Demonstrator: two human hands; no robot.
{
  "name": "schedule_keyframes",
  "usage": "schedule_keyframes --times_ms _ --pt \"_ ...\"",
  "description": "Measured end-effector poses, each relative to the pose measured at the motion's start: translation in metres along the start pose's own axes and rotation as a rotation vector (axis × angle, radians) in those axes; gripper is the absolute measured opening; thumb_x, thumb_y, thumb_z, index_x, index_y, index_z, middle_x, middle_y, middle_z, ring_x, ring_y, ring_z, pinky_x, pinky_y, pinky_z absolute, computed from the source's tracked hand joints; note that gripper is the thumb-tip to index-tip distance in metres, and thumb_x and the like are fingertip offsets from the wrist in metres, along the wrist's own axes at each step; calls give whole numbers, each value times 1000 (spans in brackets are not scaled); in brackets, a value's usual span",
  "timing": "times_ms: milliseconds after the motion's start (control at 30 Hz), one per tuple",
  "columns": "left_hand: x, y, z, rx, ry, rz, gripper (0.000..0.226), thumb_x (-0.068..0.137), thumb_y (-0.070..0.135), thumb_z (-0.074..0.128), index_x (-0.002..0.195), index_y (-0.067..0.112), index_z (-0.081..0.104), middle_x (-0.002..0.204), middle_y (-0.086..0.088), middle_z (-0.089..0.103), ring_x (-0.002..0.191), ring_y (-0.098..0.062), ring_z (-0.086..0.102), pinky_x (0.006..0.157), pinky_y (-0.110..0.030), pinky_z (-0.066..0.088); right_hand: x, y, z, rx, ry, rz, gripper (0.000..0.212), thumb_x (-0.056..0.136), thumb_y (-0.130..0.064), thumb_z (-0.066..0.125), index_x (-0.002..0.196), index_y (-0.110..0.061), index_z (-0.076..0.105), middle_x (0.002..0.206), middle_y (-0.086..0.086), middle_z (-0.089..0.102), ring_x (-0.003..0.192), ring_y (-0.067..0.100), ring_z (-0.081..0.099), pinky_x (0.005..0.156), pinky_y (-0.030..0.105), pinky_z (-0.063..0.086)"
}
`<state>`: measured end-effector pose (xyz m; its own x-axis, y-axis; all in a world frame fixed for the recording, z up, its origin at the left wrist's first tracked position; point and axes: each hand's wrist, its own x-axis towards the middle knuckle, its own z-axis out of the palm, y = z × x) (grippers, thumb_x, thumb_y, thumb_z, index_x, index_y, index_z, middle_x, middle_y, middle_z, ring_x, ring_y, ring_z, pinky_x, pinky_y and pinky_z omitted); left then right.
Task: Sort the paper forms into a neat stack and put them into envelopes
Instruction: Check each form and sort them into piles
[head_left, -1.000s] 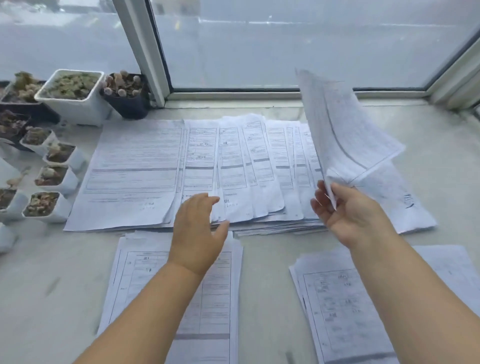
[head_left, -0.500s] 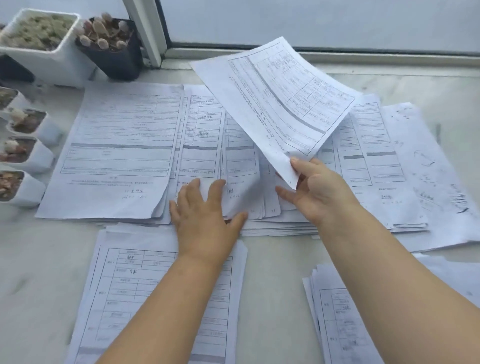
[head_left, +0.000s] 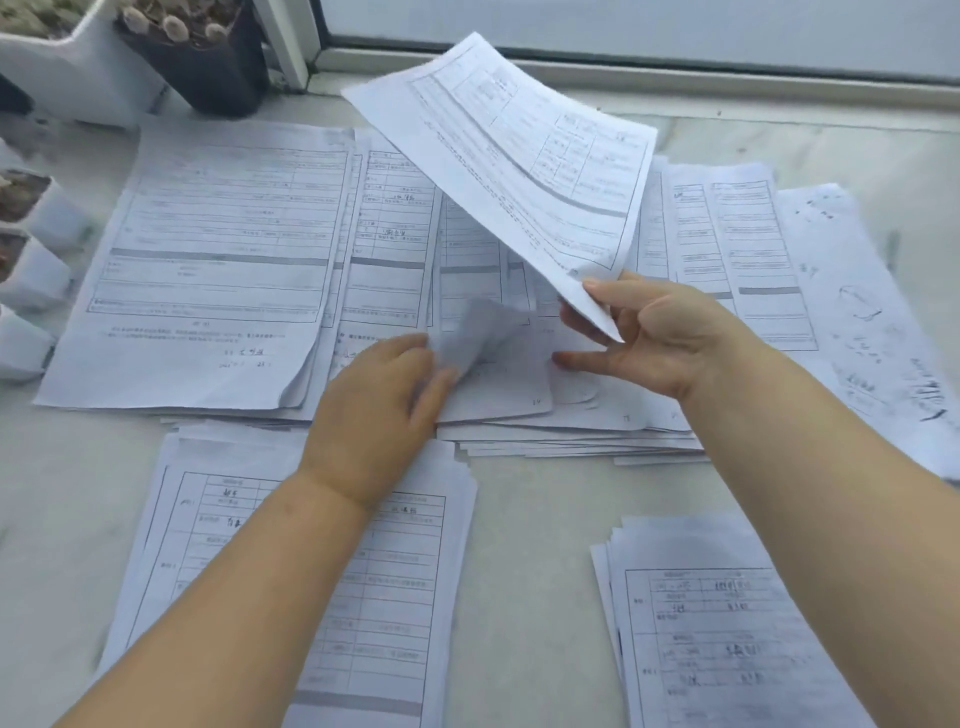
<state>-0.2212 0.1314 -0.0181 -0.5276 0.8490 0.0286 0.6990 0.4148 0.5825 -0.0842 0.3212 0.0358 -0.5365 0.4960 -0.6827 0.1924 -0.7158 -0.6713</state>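
Compared with half a second earlier, the left hand (head_left: 374, 410) has advanced onto the spread of forms (head_left: 395, 270) and now lifts the curled corner of a sheet (head_left: 480, 332) between thumb and fingers, while the camera has drawn nearer and lower, cropping the plant pots at 10 to 11 o'clock. Right hand (head_left: 649, 332): thumb and forefinger pinch the near corner of a raised form (head_left: 519, 156), which slants upward toward 12 o'clock above the spread, printed side facing the viewer; the remaining fingers extend loosely beneath it, one fingertip touching the sheets below. Spread of forms: overlapping sheets fanned from 9 o'clock to 3 o'clock across the pale marble surface (head_left: 530, 545), the rightmost sheets bearing handwritten marks. Left stack (head_left: 363, 597), at 6 to 7 o'clock: printed forms lying under the left forearm, edges roughly aligned. Right stack (head_left: 701, 623), at 4 to 5 o'clock: similar forms, edges slightly staggered, partly covered by the right forearm. Black pot (head_left: 208, 67) and white pot (head_left: 78, 78) stand at 11 o'clock beside the window frame (head_left: 291, 47); small white pots (head_left: 41, 260) line the edge at 9 o'clock.
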Motion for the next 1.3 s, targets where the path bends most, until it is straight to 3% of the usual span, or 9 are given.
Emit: schedule_keyframes --times_ms 133,267,467,600,700,833,967,1100,1300 --pt "-6 0 2 -193 144 -63 58 91 22 46 141 39 25 86 6 59 69 -16 52 64 -20 43 3 4 6 15 -53 28 12 94 -3 54 91 -10 63 73 3 68 70 16 69 84 54 53" --pt "-6 4 6 -285 126 55 66 91 3 46 141 42 32 136 25 46 116 7 47 94 -7 35 5 6 16 36 -90 40 14 94 -4 54 87 -10 64 78 4 65 60 13 66 59 36 57" --pt "-5 9 10 -160 74 80 64 75 52 64 132 36 43 133 10 49 114 -3 48 88 -29 46 0 1 27 134 -145 -18 15 95 -3 50 89 -9 62 67 1 68 60 11 65 81 49 56" --pt "-7 4 15 -123 60 -31 89 78 9 66 149 33 18 138 11 50 118 -10 49 90 -22 39 1 -2 31 131 -141 -24 14 95 -3 50 92 -10 62 68 1 69 60 10 65 83 49 56" --pt "-6 -1 21 -54 93 -56 58 82 -5 49 138 9 47 145 -10 45 137 -22 36 110 -23 23 0 -2 21 -2 14 -142 16 95 -2 51 93 -15 61 72 -1 70 64 10 66 85 41 55" --pt "2 11 8 -485 531 -468 20 99 16 44 86 11 58 73 12 60 66 7 55 68 -13 41 -10 -4 -23 -410 341 -423 23 89 -7 55 94 -24 68 90 -7 75 91 16 69 80 33 56" --pt "4 16 -8 -781 799 -735 9 99 17 48 95 16 56 81 23 58 66 22 54 66 -1 39 -24 -3 -51 -915 477 -498 23 79 -23 51 93 -9 62 94 22 66 89 41 62 77 53 52" --pt "3 23 -14 -748 800 -670 18 100 18 48 84 24 53 84 13 59 70 20 57 68 -2 40 -19 2 -35 -932 307 -414 36 70 -29 50 95 -7 63 98 24 66 92 44 62 83 58 53" --pt "1 14 -5 -497 555 -260 31 96 11 46 126 6 56 121 -5 58 116 -12 52 101 -20 38 13 15 1 -770 121 -253 15 87 -9 57 92 -13 70 99 10 74 94 35 69 81 51 57"
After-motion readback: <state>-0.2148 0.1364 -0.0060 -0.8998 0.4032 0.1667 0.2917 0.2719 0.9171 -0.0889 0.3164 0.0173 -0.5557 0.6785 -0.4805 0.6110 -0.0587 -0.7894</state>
